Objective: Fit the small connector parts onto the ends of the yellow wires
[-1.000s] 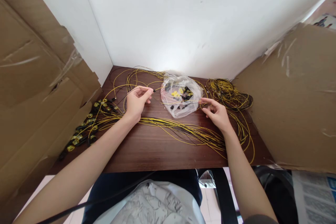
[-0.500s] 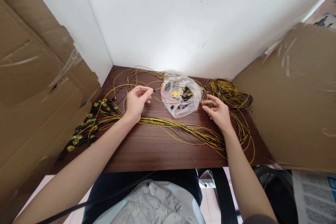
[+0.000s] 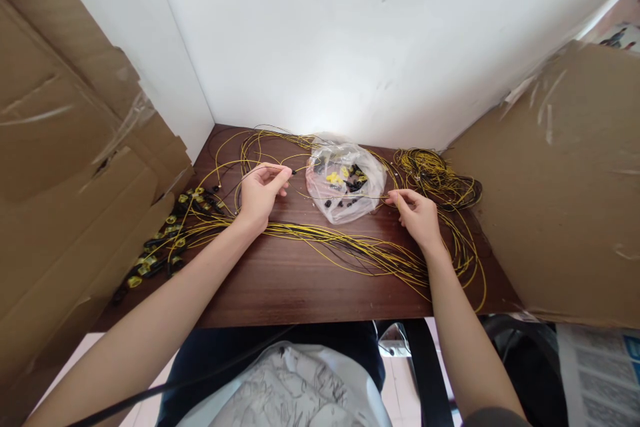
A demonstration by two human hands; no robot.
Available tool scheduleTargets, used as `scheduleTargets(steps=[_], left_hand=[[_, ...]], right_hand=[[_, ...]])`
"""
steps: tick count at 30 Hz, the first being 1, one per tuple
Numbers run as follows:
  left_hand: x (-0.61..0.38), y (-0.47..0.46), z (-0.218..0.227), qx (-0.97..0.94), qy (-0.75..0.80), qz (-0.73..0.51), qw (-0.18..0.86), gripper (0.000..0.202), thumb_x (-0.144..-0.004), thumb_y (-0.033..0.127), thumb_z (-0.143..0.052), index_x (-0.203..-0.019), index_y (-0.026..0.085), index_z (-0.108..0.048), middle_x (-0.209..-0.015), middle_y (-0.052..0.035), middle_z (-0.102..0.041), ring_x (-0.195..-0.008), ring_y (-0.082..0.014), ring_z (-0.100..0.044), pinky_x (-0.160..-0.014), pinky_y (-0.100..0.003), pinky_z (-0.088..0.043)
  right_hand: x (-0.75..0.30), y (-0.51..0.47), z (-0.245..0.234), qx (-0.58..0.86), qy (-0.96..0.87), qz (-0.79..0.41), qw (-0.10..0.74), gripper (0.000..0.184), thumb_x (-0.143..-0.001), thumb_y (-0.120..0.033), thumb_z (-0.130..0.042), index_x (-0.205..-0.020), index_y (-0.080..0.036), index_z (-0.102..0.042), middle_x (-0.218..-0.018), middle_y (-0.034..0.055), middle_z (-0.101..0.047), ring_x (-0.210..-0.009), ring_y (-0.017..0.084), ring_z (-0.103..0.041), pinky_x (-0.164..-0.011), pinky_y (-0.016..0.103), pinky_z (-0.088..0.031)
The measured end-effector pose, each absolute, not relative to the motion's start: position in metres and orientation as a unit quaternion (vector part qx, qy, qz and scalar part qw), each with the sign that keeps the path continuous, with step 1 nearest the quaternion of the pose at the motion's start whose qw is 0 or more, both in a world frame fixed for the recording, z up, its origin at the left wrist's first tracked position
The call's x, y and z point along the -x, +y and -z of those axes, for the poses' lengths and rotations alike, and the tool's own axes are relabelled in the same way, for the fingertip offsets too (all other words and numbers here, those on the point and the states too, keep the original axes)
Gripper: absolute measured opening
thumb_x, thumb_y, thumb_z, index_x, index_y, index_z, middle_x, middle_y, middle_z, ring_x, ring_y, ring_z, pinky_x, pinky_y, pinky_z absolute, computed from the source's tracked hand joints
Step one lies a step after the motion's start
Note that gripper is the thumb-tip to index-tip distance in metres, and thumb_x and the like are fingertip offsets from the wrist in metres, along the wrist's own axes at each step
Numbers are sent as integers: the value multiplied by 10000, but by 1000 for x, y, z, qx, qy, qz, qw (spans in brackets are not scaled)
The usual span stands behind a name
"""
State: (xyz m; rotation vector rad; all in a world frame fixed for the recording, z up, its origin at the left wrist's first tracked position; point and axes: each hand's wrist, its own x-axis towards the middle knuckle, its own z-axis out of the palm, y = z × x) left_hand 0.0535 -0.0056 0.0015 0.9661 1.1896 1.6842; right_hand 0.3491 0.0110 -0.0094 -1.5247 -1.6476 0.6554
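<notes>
My left hand is closed in a pinch, with a small black connector sticking out past the fingertips. A thin dark wire trails back over that hand to the left. On the other side, my right hand pinches a thin yellow wire whose length runs leftward across the front of a clear plastic bag. Yellow and black small parts lie in the bag. Below both hands a long bundle of yellow and black wires stretches across the table.
Black connectors with yellow rings are heaped at the left. A tangled coil of wires lies at the back right. Cardboard sheets flank the brown table, and a white wall stands behind.
My right hand's fingers have closed from a looser spread into a pinch on the yellow wire, which hangs slightly lower over the bag. The left hand stays in place.
</notes>
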Motion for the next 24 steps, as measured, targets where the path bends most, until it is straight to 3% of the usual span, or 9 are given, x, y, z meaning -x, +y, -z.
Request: scheduleTargets(steps=[7,13,24], left_hand=[[-54,-6,-2,-386,476,-671,417,161,-631,239,-710,-706,124,-626,-690,-16,-603,-548,-70,-513,-449,-170,-410],[-54,-5,-2,-383,478,-670,419,163,-628,241,-712,-705,127,-625,-693,-19,-604,-548,-70,-513,-452,-171,-411],[-54,-6,-2,-382,474,-671,423,156,-628,234,-713,-700,129,-624,-695,-18,-607,-541,-66,-512,-455,-169,-410]], right_hand=[[-352,11,12,589,-670,-224,392,330,-766,-448,-595,-908,-161,-673,-556,4,-597,-409,97,-449,-438,230,-376],[-349,10,7,559,-647,-287,432,332,-726,-397,-644,-954,-157,-663,-732,30,-654,-427,73,-435,-426,226,-367],[-348,11,2,538,-570,-381,491,327,-648,-322,-710,-922,-147,-672,-808,58,-686,-414,44,-408,-357,202,-330]])
